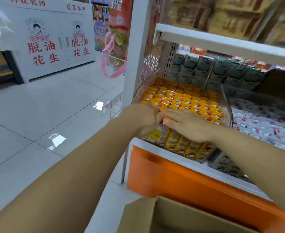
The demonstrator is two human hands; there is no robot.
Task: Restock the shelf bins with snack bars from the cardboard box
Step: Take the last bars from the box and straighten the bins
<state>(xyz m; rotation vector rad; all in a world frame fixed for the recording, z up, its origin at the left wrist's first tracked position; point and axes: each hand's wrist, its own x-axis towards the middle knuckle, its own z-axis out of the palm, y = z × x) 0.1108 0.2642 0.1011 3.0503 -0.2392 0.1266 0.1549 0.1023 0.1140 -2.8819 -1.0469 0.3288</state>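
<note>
Both arms stretched forward, hands meeting at frame centre, at front edge of clear bin. Left hand: fingers curled at front row of yellow snack bars; whether it pinches one, cannot tell. Right hand: fingers straight, flat on bars. Cardboard box open, bottom centre.

**Light and image quality**

Bright, even overhead store light. Two white glare patches on the glossy floor tiles. Top-shelf packets badly blurred; my right hand slightly soft. Wide-angle bowing at the frame edges; shadows faint.
</note>
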